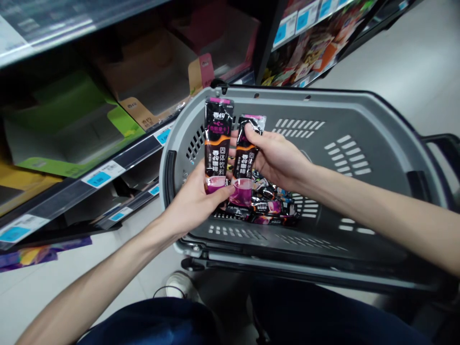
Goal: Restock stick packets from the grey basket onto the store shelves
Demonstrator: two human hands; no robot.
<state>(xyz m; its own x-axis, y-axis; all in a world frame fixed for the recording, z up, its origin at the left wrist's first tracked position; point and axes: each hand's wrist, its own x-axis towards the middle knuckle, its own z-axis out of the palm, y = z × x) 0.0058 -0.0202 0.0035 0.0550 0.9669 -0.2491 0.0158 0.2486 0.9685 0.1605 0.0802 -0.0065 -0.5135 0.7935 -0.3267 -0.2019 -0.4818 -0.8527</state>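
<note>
My left hand is closed on a black and purple coffee sachet, held upright with its printed front toward me. Beside it, my right hand pinches a second coffee sachet of the same design, thumb across its upper part. The left thumb reaches to the lower edge of this second sachet. Both sachets are held over a grey shopping basket. Beneath my hands, several more dark sachets lie in a heap at the basket's left end, partly covered by the hands.
Shelving with price tags runs along the left, holding a green display box and a brown one. Colourful packets fill a shelf at the upper right. A white shoe stands below the basket on pale floor tiles.
</note>
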